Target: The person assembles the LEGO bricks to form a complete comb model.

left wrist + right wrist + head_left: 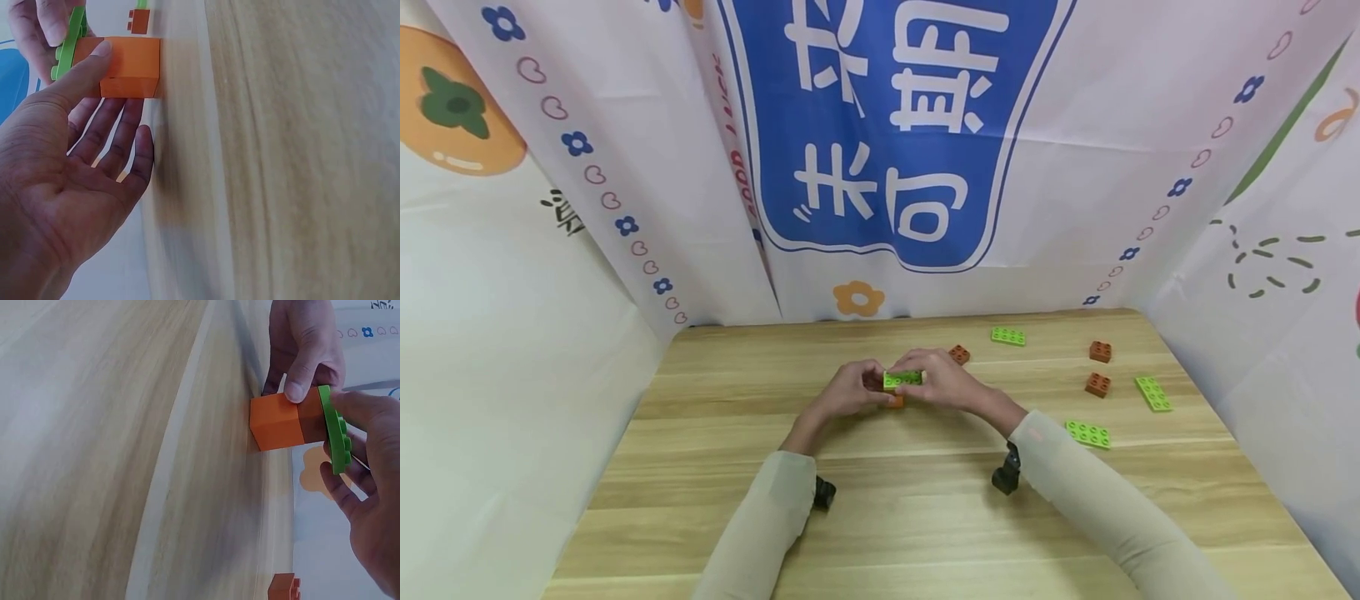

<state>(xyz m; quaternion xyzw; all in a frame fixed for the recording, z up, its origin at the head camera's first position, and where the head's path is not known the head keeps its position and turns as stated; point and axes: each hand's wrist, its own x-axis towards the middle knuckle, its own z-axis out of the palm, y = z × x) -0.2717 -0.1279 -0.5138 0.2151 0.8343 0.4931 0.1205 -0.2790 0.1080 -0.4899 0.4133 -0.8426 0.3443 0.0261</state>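
A small stack stands on the wooden table: an orange block [275, 422] at the bottom, a brown brick [311, 419] above it, and a flat green studded brick [336, 434] on top. My left hand [850, 390] holds the stack from the left side, its thumb [94, 59] across the seam between orange and brown. On the other side, my right hand [949, 382] pinches the green brick. The green brick looks slightly tilted against the brown one; whether it is fully pressed down, I cannot tell.
A brown brick [958, 354] lies just behind my right hand. Farther right are two more brown bricks [1101, 352] and three flat green bricks [1087, 434]. Printed white cloth [1060, 225] hangs behind the table [722, 467] and along both sides.
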